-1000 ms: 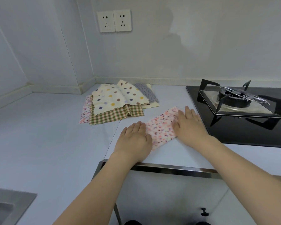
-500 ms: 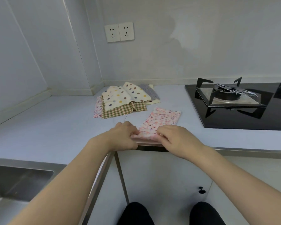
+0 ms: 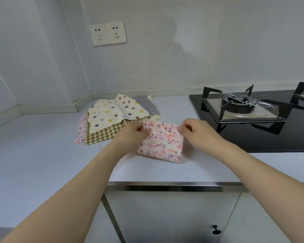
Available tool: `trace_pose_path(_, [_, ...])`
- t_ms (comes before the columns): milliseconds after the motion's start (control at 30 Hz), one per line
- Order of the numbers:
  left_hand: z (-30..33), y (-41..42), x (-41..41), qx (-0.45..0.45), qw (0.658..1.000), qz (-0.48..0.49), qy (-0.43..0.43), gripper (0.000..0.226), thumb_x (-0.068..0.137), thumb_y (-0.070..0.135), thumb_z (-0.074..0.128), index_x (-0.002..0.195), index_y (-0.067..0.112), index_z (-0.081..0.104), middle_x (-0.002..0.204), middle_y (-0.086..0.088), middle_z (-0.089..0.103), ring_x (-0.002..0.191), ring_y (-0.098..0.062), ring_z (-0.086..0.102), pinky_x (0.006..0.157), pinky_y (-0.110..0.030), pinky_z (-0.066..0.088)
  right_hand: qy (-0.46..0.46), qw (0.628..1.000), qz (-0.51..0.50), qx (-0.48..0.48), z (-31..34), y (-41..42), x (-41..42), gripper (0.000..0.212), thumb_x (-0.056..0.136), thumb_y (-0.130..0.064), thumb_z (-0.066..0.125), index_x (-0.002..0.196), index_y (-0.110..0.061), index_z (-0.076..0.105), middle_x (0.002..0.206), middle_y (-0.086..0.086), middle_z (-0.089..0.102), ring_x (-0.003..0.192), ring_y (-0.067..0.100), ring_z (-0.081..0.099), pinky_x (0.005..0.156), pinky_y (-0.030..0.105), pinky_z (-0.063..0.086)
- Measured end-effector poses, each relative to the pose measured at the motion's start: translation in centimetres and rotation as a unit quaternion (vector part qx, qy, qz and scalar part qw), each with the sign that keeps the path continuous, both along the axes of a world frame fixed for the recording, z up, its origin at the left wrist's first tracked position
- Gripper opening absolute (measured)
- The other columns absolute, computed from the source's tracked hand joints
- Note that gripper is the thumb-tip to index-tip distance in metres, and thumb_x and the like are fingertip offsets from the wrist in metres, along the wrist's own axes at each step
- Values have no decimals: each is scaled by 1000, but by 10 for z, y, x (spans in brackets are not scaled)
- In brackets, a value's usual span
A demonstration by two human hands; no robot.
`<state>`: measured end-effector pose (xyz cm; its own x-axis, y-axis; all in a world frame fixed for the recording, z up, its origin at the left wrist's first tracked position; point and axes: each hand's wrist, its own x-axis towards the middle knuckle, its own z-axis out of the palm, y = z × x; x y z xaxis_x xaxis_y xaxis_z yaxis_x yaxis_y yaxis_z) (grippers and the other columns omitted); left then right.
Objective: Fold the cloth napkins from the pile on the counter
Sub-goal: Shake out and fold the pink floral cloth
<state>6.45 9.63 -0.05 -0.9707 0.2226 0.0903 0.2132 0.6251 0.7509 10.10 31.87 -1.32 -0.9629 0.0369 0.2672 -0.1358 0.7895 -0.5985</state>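
Folding pink floral napkin [image 3: 162, 143] at frame centre on worktop [image 3: 42, 155]: left hand [image 3: 136, 131], right hand [image 3: 196, 131] pinch far corners. Next move likely: align edges, press crease. Unfolded pile [image 3: 112, 118] waits upper left.

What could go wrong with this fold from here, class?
1. Both hands, left hand and right hand, pinch only the far corners of the pink speckled napkin, so the edges may land misaligned.
2. The napkin lies close beside the gas hob; it could drift onto it.
3. It could snag the checked napkin.
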Motion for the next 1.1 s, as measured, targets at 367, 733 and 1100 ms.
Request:
trace_pose_path(367, [-25,30,-36,-163,985,53,30,19,91,35,57,95,16,56,80,5,60,78,-18,58,70,-32,45,22,975,-65,211,-34,13,-35,25,95,-41,42,98,-24,59,104,-3,53,103,23,47,88,38,33])
trace_pose_path(733, [-38,58,17,-267,953,-57,134,31,89,58,45,88,28,44,98,7,45,95,-19,39,84,-34,32,-27,988,-55,140,-27,21,-41,20,87,-51,54,81,-33,53,98,-5,51,106,24,48,87,36,29])
trace_pose_path(1100, [-21,51,26,-284,954,-98,2,30,90,62,42,99,33,41,108,8,37,107,-18,30,92,-34,26,24,977,-63,204,-34,13,-29,32,93,-45,42,107,-20,57,112,4,51,108,28,45,91,41,34])
